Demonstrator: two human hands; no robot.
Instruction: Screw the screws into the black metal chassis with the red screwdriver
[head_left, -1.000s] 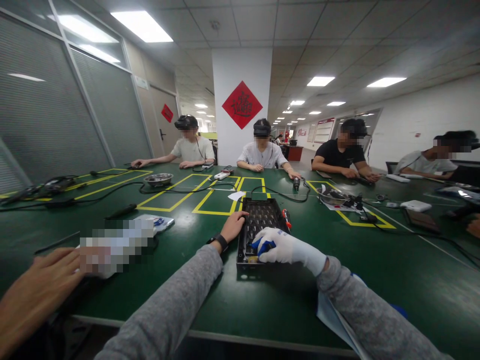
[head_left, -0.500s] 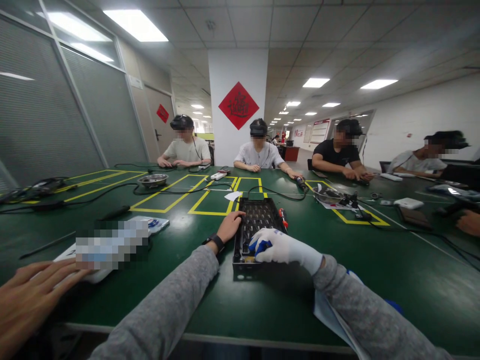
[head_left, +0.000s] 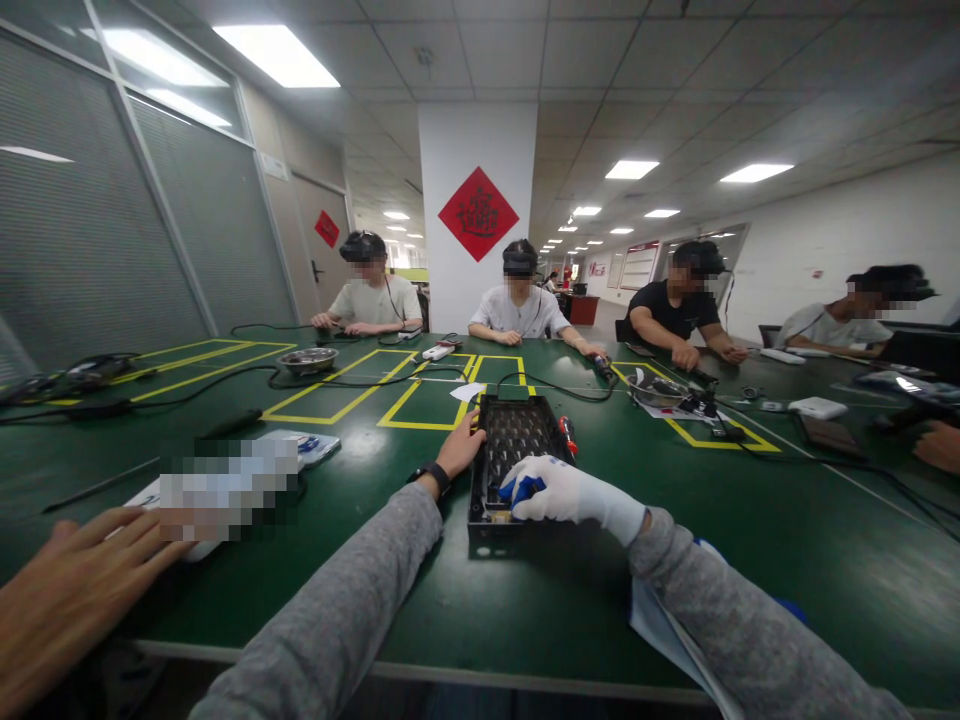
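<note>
A long black tray-like case (head_left: 491, 537) lies lengthwise in front of me, with rows of small pointed metallic pieces inside. My left hand (head_left: 461, 445), bare with a black band at the wrist, grips the case's left wall near its far half. My right hand (head_left: 551, 489), in a white glove with blue fingertips, reaches into the near end of the case. Its fingers are pressed together, hiding whatever they hold. Beside them a small yellowish part (head_left: 496, 517) sits in the near end. A red-handled tool, apparently a screwdriver (head_left: 568, 434), rests against the case's right side.
Another person's hand (head_left: 90, 580) lies at the left by a blurred package (head_left: 229, 490). A metal bowl (head_left: 306, 360), black cables (head_left: 360, 383) and a white paper scrap (head_left: 466, 392) are on the green table (head_left: 420, 620). Several people sit opposite.
My left hand has slid slightly back along the case wall, its fingers now lower on the rim. My right hand stays nearly still. A person in black opposite has moved their hands apart.
</note>
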